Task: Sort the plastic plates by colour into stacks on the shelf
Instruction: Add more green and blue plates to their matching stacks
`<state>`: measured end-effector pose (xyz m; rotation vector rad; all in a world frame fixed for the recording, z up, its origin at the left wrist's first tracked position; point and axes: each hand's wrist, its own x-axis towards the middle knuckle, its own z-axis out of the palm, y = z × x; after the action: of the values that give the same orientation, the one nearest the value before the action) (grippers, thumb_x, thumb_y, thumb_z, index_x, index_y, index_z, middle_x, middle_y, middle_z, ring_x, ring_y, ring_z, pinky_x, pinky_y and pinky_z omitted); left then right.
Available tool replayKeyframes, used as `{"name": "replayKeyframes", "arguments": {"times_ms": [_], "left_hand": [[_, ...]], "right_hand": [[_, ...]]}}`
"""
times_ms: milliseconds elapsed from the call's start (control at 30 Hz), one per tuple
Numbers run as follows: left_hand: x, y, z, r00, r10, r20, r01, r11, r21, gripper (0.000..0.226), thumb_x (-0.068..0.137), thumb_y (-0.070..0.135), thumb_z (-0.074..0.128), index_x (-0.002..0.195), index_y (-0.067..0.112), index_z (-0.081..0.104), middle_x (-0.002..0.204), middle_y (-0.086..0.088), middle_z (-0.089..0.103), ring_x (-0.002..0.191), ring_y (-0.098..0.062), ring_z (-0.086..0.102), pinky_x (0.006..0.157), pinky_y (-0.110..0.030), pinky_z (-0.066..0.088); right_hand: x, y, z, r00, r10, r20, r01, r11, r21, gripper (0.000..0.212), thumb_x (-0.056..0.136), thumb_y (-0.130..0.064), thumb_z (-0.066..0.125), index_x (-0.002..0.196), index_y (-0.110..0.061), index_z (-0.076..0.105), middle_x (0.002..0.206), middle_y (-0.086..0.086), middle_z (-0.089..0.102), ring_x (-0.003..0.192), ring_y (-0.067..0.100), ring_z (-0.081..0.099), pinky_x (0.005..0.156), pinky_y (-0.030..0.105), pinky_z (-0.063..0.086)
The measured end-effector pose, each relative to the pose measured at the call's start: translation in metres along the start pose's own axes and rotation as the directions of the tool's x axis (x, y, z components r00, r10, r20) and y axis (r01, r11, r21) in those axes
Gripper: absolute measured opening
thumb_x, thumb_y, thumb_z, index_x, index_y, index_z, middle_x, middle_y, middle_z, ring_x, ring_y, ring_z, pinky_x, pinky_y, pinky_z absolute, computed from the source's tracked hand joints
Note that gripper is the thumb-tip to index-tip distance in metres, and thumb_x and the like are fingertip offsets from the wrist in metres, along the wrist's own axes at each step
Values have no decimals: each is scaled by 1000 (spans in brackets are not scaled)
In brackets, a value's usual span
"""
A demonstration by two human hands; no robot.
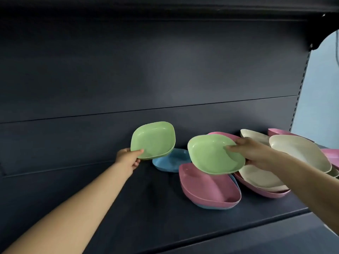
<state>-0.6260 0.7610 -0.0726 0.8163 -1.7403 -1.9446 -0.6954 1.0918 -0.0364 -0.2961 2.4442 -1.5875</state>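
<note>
Here a person reaches both bare arms into a dark shelf point(139, 213) with a dark back panel point(165, 70). The left hand point(128, 159) pinches the near left corner of a green plate point(153, 139), thumb on top and fingers curled below, holding it tilted above the shelf at centre left. The right hand point(251, 151) grips the right edge of a second green plate point(212, 155), thumb lying inside the rim, fingers underneath. That plate is lifted too, just right of the first, and the two do not touch.

Beneath and between them a blue plate point(169, 161) lies on the shelf. Nearer, a pink plate point(209, 186) sits nested in another blue plate point(216, 207), of which only the edge shows. To the right, under the right forearm, cream plates point(260, 177) rest in a pink plate point(266, 192). Further right, a large cream plate point(300, 151) leans on others, with another cream one point(254, 135) behind it. More pink plates show at the far right: one behind the second green plate point(222, 135), one at the back point(280, 132), and one at the frame edge point(331, 154).

A pale blue wall point(319, 98) shows past the shelf's right upright.
</note>
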Motion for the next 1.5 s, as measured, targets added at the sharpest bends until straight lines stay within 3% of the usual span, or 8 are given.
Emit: {"name": "replayKeyframes", "arguments": {"times_ms": [133, 200, 267, 533, 733, 1000, 1200, 1500], "left_hand": [[-20, 7, -37, 1000, 0, -17, -1, 998, -60, 19, 81, -4, 67, 79, 10, 55, 72, -5, 53, 50, -10, 31, 28, -9, 19], [-31, 11, -62, 999, 25, -42, -28, 996, -80, 21, 82, -4, 66, 74, 10, 53, 69, -5, 52, 51, -11, 30, 29, -9, 18], [-42, 13, -92, 996, 53, -72, -59, 995, -84, 22, 82, -2, 66, 71, 9, 52, 67, -5, 51, 50, -12, 30, 30, -9, 18], [-86, 17, -255, 956, 132, -261, -146, 989, -37, 14, 84, 7, 68, 74, 11, 58, 73, -4, 58, 50, -13, 35, 36, -17, 28], [-129, 22, -409, 871, 241, -428, -258, 966, 18, 17, 86, 4, 63, 71, 12, 60, 71, -4, 59, 53, -14, 42, 46, -23, 32], [-167, 17, -601, 727, 295, -620, -259, 954, 151, 13, 84, 10, 66, 73, 13, 61, 70, -6, 58, 50, -15, 44, 46, -24, 36], [-172, 23, -700, 619, 329, -713, -300, 938, 173, 16, 85, 8, 67, 71, 14, 61, 67, -5, 58, 49, -15, 43, 38, -19, 37], [-132, 56, -821, 547, 317, -774, -277, 942, 191, 18, 85, 7, 65, 70, 10, 56, 64, -5, 51, 49, -15, 40, 41, -21, 34]], "right_hand": [[-14, -36, 33, 994, -26, 109, 2, 976, 217, 21, 88, -10, 63, 109, -7, 62, 97, 10, 68, 81, 27, 63, 56, 27, 52], [-20, -53, 57, 990, -54, 129, 20, 968, 251, 26, 86, -8, 65, 110, -1, 62, 102, 13, 70, 86, 28, 67, 68, 32, 56], [-28, -69, 87, 989, -95, 116, 65, 968, 241, 29, 85, -8, 67, 112, 2, 62, 107, 16, 69, 90, 30, 66, 75, 35, 54], [-80, -141, 236, 945, -281, 165, 255, 953, 162, 10, 90, -13, 63, 99, -10, 62, 93, 5, 68, 82, 21, 64, 67, 31, 51], [-132, -195, 376, 886, -357, 294, 353, 933, 69, 9, 91, -19, 62, 94, -11, 59, 84, 3, 64, 66, 17, 56, 54, 25, 41], [-203, -252, 555, 776, -429, 463, 439, 894, 93, 8, 92, -18, 59, 87, -12, 59, 76, 5, 60, 53, 15, 46, 44, 23, 35], [-231, -293, 657, 697, -469, 543, 486, 865, 124, 10, 93, -17, 57, 83, -14, 59, 76, 4, 61, 54, 16, 48, 45, 24, 37], [-229, -366, 793, 646, -524, 554, 511, 837, 196, 14, 92, -16, 58, 79, -11, 56, 73, 9, 57, 51, 17, 46, 44, 26, 36]]}}
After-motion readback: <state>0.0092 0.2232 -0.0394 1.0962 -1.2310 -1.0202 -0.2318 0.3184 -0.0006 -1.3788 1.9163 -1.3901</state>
